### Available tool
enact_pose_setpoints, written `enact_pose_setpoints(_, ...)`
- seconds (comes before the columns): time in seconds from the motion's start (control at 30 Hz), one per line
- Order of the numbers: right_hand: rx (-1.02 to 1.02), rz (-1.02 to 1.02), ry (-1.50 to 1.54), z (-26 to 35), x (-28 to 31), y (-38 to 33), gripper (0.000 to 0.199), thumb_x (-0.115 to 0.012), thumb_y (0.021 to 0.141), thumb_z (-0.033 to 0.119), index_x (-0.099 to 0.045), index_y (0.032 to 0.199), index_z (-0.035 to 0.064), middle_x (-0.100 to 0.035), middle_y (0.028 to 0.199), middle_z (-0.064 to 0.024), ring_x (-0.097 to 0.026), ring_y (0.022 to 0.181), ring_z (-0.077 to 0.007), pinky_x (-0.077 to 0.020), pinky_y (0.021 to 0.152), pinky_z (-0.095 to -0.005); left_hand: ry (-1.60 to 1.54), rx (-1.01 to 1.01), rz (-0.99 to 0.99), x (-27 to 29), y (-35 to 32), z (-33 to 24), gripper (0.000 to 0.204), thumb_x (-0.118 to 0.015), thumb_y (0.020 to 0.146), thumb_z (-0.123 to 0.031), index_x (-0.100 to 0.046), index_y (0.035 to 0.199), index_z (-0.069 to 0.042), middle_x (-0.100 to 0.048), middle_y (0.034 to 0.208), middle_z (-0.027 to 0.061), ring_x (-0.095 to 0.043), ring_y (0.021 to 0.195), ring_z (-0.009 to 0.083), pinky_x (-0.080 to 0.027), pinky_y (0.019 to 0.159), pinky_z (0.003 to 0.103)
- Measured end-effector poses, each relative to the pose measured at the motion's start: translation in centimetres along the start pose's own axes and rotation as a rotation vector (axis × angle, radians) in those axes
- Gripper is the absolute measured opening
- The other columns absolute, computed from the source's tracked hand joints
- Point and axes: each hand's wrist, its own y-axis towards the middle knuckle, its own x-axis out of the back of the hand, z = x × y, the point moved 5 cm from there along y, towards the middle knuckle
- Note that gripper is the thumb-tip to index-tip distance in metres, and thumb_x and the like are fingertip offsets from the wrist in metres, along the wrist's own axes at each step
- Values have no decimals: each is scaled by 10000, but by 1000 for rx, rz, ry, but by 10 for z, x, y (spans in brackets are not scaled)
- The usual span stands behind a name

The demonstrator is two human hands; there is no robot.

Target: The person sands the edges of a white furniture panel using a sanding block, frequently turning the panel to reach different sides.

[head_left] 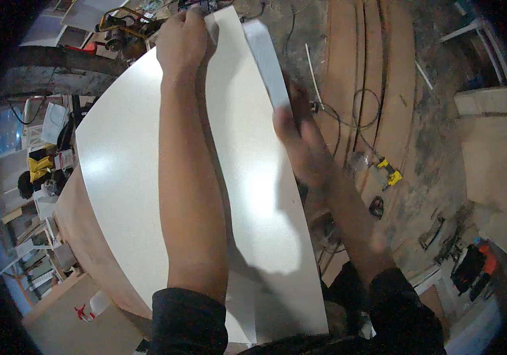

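Observation:
A large white panel [253,195] with a curved left edge and a straight right edge stretches out in front of me. My left hand [182,41] reaches across it to the far end, its fingers curled over the edge there; the fingertips are hidden. In my right hand [304,142] is a long, flat, white-grey block [267,62], lying along the panel's straight right edge. The thumb shows on the near end of the block, while the other fingers are partly hidden and slightly blurred.
Long brown boards [372,65] lie on the floor at the right, with a cable and a yellow-black tool [389,173] by them. Cardboard [493,142] stands far right. A brown curved panel [102,248] sits beneath the white one; cluttered shelving [40,236] is at left.

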Motion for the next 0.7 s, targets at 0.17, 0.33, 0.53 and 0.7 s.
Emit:
enact_pose_setpoints(0.17,37,124,133,-9,-7,106,522,-411,1060,442,-466,1319,-8,-505,1229,-216,-469,1137,-294,-350,1059,-410,-97,-72,-14,-14,11,9,524,-496,949,-439,-715,1001,34,-724,883,200,-688,873,341,-497,843,424)
enact_pose_setpoints(0.33,40,-96,353,-61,8,21,517,-409,1069,397,-421,1427,24,-470,1389,-155,-432,1297,-281,-276,1153,-382,-150,-109,-82,-14,3,-5,469,-461,942,-361,-742,997,10,-707,1020,253,-656,972,442,-488,895,486)
enact_pose_setpoints(0.53,-392,-179,668,-27,5,-66,550,-438,1061,414,-393,1521,116,-447,1517,-53,-400,1403,-243,-289,1193,-412,-93,-105,-89,-11,2,9,430,-443,914,-297,-759,937,-7,-677,1063,251,-578,1053,440,-442,961,515)
enact_pose_setpoints(0.7,192,-19,439,-64,16,124,516,-413,1052,459,-471,1373,59,-536,1315,-84,-495,1235,-230,-362,1097,-395,-54,-146,-99,-12,2,-16,437,-434,917,-287,-754,939,10,-677,1063,248,-575,1030,438,-434,972,510)
